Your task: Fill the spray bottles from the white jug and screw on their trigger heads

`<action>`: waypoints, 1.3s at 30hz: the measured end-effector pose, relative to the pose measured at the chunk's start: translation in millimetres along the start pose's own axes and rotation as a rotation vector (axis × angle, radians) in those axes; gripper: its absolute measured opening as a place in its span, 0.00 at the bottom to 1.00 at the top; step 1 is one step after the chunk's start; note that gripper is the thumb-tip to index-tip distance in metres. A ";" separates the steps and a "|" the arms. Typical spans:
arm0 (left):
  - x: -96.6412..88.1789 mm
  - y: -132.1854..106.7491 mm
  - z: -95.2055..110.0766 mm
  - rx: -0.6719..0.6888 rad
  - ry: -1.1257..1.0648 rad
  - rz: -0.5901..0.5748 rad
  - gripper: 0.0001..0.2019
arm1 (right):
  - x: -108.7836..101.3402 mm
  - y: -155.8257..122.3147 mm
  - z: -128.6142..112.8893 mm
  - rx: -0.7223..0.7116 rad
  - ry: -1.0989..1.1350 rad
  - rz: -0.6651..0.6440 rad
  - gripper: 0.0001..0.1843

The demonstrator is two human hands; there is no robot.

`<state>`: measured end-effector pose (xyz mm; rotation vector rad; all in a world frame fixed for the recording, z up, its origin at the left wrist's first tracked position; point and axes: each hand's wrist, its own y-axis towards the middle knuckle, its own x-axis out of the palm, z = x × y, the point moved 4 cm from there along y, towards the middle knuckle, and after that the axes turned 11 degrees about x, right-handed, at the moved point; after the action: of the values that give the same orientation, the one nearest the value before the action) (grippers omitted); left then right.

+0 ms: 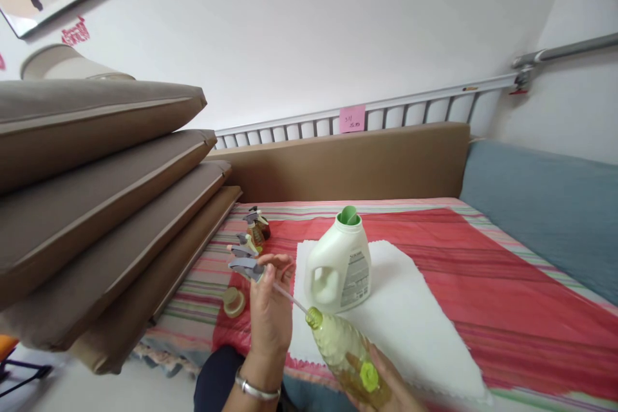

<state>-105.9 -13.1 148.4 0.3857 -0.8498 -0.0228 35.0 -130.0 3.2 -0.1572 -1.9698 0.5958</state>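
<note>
My left hand, with a silver bangle on its wrist, grips a grey spray trigger head. From the trigger head a thin dip tube slants down to the mouth of a translucent yellow-green bottle. The tube's tip appears to be at or just inside the neck. Tilted toward the left, the bottle holds amber liquid in its lower part. My right hand is wrapped around its base, with some fingers hidden behind it. A white detergent jug with a green piece in its mouth stands upright just beyond.
Several spray bottles stand at the back left, near a round pale lid. Under the jug lies a white mat on red plastic sheeting. Stacked brown cushions border the left; a blue-grey cushion borders the right.
</note>
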 end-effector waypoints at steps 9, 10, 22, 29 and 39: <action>-8.0 -56.2 -34.4 -0.304 0.097 -0.217 0.18 | 36.9 -3.5 -9.4 -0.171 -0.124 -0.009 0.31; -8.5 -57.5 -34.6 -0.316 0.085 -0.235 0.18 | 42.0 -8.2 -10.9 -0.179 -0.138 -0.035 0.30; -16.2 -55.3 -26.3 -0.238 0.219 -0.387 0.16 | 7.6 16.9 -5.5 -0.150 -0.132 0.053 0.33; -11.9 -46.7 -22.7 -0.179 0.267 -0.432 0.14 | 10.9 9.3 -4.1 -0.170 -0.133 0.069 0.33; -13.4 -37.3 -14.2 -0.202 0.279 -0.362 0.10 | 30.6 -25.1 -7.3 -0.408 -0.214 -0.028 0.49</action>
<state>-99.3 -40.9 117.5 0.3384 -0.4886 -0.3792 30.9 -138.3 42.4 -0.3270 -2.2809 0.1906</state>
